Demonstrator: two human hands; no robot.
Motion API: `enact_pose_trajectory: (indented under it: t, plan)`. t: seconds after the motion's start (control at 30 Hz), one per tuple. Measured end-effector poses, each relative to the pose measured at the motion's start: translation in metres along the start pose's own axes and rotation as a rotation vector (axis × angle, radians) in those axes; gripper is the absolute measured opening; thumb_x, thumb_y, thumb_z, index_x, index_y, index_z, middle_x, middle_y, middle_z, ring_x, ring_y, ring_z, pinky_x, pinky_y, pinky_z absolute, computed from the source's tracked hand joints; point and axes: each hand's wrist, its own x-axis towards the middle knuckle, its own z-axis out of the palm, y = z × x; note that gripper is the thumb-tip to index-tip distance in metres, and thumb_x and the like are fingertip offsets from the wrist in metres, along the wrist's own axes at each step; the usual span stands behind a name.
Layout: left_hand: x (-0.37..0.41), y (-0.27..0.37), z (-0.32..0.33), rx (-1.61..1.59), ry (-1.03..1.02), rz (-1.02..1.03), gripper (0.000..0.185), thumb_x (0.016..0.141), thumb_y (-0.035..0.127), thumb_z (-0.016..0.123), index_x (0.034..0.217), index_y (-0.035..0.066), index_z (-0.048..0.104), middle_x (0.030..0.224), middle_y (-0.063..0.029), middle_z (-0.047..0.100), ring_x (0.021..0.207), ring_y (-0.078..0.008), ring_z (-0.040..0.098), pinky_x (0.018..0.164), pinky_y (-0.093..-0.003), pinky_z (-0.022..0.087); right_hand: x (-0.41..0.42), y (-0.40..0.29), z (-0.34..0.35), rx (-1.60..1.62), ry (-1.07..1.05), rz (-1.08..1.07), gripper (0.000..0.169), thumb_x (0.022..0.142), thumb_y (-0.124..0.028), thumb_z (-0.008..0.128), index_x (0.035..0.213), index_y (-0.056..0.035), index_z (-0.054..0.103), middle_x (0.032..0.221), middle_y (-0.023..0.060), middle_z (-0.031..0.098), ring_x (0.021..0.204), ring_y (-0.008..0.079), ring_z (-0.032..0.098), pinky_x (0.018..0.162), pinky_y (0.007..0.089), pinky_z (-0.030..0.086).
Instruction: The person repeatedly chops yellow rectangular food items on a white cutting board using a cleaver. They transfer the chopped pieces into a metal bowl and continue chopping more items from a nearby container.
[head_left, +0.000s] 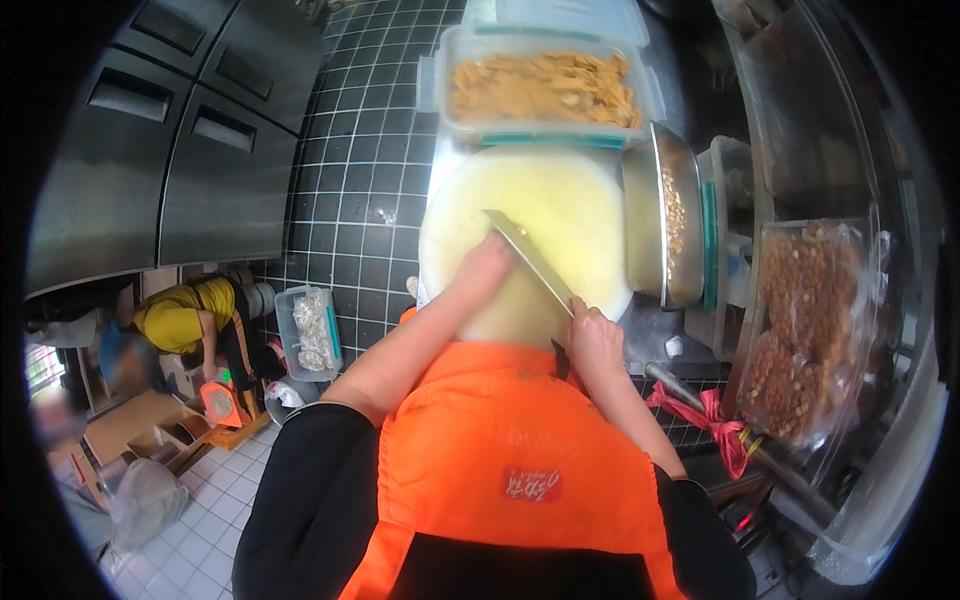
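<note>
My right hand (598, 341) grips the handle of a broad-bladed kitchen knife (532, 262). The blade slants up and to the left over a round, pale yellow cutting board (570, 202). Close against the blade's left side is my left hand (486, 266), bent downward at the board; its fingertips are blurred and partly hidden, so what lies under them does not show. A small brownish piece (522, 232) peeks out at the blade's far side.
Beyond the board stands a clear plastic tub (544, 135) of orange-brown strips. To the right are a steel pan (645, 225) with chopped bits and a clear bin (810, 322) of brown nuts or beans. A person in yellow (187, 315) bends at the left, near a lidless-looking tub (309, 334).
</note>
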Motion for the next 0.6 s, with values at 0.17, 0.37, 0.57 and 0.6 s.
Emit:
enact_pose_trajectory:
  t: [0.17, 0.37, 0.57, 0.6]
  plan:
    - [0.004, 0.0, -0.003, 0.037, 0.021, 0.059, 0.028, 0.084, 0.01, 0.056, 0.111, 0.002, 0.058, 0.116, -0.0156, 0.053, 0.11, -0.0331, 0.052, 0.086, -0.0391, 0.051, 0.032, 0.007, 0.034, 0.073, 0.048, -0.043, 0.031, 0.083, -0.012, 0.057, 0.112, -0.005, 0.064, 0.076, 0.021, 0.066, 0.07, 0.038, 0.066, 0.065, 0.047, 0.053]
    - [-0.001, -0.009, 0.002, 0.088, -0.061, 0.014, 0.03, 0.086, 0.012, 0.055, 0.114, 0.004, 0.057, 0.114, -0.0145, 0.054, 0.11, -0.032, 0.052, 0.088, -0.0398, 0.05, 0.022, 0.002, -0.001, 0.078, 0.011, -0.057, 0.03, 0.081, -0.007, 0.053, 0.108, -0.005, 0.065, 0.077, 0.0216, 0.066, 0.072, 0.0389, 0.066, 0.066, 0.0472, 0.053]
    - [0.005, 0.0, -0.004, 0.045, 0.0, 0.036, 0.036, 0.084, 0.01, 0.062, 0.12, 0.006, 0.057, 0.121, -0.015, 0.054, 0.113, -0.0335, 0.053, 0.085, -0.0397, 0.053, 0.04, 0.005, 0.029, 0.106, 0.053, -0.063, 0.028, 0.082, -0.009, 0.054, 0.107, -0.0077, 0.067, 0.076, 0.0219, 0.067, 0.072, 0.0395, 0.066, 0.067, 0.0486, 0.054]
    - [0.004, -0.001, -0.004, 0.061, 0.001, 0.051, 0.036, 0.084, 0.01, 0.062, 0.12, 0.006, 0.057, 0.121, -0.0149, 0.054, 0.112, -0.0332, 0.053, 0.084, -0.0397, 0.053, 0.041, 0.002, 0.025, 0.123, 0.067, -0.071, 0.027, 0.082, -0.009, 0.055, 0.105, -0.0076, 0.067, 0.076, 0.0224, 0.067, 0.072, 0.0398, 0.066, 0.067, 0.0488, 0.053]
